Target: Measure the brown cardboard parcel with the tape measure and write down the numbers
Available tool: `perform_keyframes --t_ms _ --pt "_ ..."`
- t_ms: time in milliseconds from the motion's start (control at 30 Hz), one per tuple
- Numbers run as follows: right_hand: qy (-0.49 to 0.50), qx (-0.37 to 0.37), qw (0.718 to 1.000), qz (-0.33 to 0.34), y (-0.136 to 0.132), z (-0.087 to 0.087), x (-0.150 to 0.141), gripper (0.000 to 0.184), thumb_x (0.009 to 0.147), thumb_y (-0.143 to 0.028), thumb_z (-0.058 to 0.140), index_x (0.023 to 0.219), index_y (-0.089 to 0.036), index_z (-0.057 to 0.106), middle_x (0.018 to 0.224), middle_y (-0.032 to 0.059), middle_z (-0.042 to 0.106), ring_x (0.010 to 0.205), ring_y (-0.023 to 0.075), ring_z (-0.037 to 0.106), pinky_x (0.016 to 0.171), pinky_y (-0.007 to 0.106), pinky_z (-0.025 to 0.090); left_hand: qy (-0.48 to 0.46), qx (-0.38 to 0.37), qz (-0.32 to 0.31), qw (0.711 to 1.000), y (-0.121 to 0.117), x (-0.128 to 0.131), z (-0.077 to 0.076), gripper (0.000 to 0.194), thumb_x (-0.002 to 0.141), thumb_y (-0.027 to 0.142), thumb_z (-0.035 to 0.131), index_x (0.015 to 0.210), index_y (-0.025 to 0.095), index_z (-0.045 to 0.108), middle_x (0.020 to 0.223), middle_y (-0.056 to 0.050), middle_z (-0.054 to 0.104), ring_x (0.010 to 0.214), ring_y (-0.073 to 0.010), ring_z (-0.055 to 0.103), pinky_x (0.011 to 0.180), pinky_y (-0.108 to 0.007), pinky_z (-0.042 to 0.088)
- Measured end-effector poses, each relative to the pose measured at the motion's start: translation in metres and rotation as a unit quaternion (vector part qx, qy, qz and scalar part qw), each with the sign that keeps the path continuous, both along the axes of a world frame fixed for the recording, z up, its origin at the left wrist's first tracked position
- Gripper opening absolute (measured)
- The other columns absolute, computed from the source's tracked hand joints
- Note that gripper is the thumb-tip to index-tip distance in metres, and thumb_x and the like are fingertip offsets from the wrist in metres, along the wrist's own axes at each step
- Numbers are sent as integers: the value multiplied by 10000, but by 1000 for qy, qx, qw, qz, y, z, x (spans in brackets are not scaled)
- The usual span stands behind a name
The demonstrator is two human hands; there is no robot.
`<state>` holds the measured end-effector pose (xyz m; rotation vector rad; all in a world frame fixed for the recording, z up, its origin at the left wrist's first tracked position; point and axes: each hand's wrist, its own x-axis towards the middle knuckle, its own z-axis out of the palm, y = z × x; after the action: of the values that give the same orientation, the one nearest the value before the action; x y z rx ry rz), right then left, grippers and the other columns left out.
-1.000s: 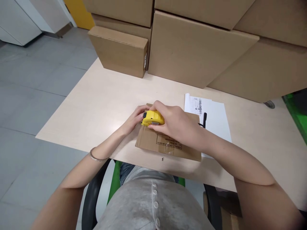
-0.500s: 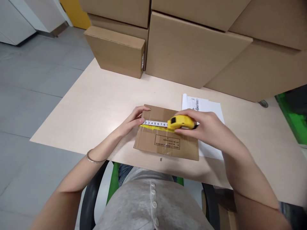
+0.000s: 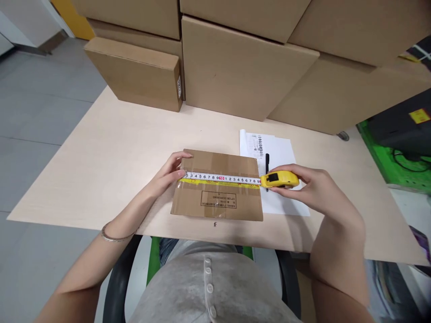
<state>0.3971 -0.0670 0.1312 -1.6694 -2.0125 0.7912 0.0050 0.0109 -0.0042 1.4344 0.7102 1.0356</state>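
A flat cardboard box [image 3: 215, 166] lies on the table in front of me, with yellow tape and a printed label on its top. The white blade of a tape measure [image 3: 283, 179] stretches across the box from left to right. At the left edge, my left hand [image 3: 170, 172] presses the blade's end with the thumb while its fingers grip the box side; the blade's tip is hidden. My right hand [image 3: 310, 184] is closed around the yellow case, just past the box's right edge. A black pen [image 3: 267, 162] lies partly under the blade, on white papers [image 3: 283, 148].
Large cardboard boxes [image 3: 232, 72] stand stacked along the back of the table [image 3: 134, 157]. A smaller closed box [image 3: 141, 80] stands at the back left. To the right are a green surface [image 3: 377, 157] and a dark object [image 3: 397, 121]. Chair armrests flank me.
My right hand has pulled the tape case rightward, from above the box to beyond its right edge, so more blade shows. The pen is now visible. The view has shifted right.
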Motion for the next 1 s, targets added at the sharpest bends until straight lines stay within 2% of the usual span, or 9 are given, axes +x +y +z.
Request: perform_keyframes --t_ms 167,267,400,500,600,700,800,933,1000 --pt "-30 -21 999 22 1 12 3 238 838 -453 802 1013 -295 777 948 9 807 756 221 709 685 360 523 -1 -3 7 1000 0 0 0 462 879 530 759 1301 351 699 1371 -47 634 1258 -304 534 1043 -408 431" --pt "-19 0 999 50 7 21 -11 244 838 -475 798 993 -288 770 910 4 798 730 212 696 673 352 512 2 -4 13 1000 0 0 -1 461 870 537 773 1290 357 707 1383 -42 642 1300 -315 527 1094 -416 409" --pt "16 12 992 123 27 15 -69 218 851 -388 788 1025 -262 749 954 4 800 817 206 720 739 332 524 5 -14 30 999 0 3 1 490 851 608 766 1258 339 725 1361 -54 660 1302 -331 539 1099 -436 425" --pt "31 41 986 156 42 -1 -119 238 855 -355 787 1046 -234 715 996 26 786 862 212 721 763 336 527 -30 -32 52 998 -3 9 8 539 903 741 616 1185 301 750 1304 -72 686 1263 -328 576 1061 -451 465" --pt "20 74 980 183 50 -10 -152 268 901 -365 761 1102 -210 674 1054 68 773 896 233 719 769 357 537 -55 -54 52 996 -7 13 15 639 929 819 484 1165 294 761 1263 -67 709 1183 -304 623 1011 -444 499" --pt "-17 112 967 230 50 -12 -162 320 969 -409 723 1184 -189 636 1127 119 771 981 268 722 837 401 555 -55 -67 58 995 -10 15 18 644 920 825 497 1180 296 757 1264 -57 719 1189 -303 632 1012 -444 506" --pt "-36 151 956 248 47 -15 -162 341 998 -434 700 1191 -164 621 1166 160 763 1058 293 721 901 437 563 -45 -71 71 994 -12 15 20 617 921 808 520 1180 300 757 1297 -49 718 1230 -304 623 1041 -445 499" --pt "-24 179 950 256 44 -20 -164 322 991 -417 716 1172 -169 621 1189 159 760 1126 302 716 983 473 552 -33 -75 82 993 -13 15 22 645 944 814 459 1166 294 769 1302 -50 731 1248 -305 626 1081 -460 490" --pt "12 161 954 254 40 -20 -163 308 976 -389 737 1170 -183 616 1184 139 764 1110 291 722 989 470 553 -28 -82 81 993 -13 14 20 680 959 818 410 1176 286 773 1320 -59 732 1272 -313 623 1109 -477 478"
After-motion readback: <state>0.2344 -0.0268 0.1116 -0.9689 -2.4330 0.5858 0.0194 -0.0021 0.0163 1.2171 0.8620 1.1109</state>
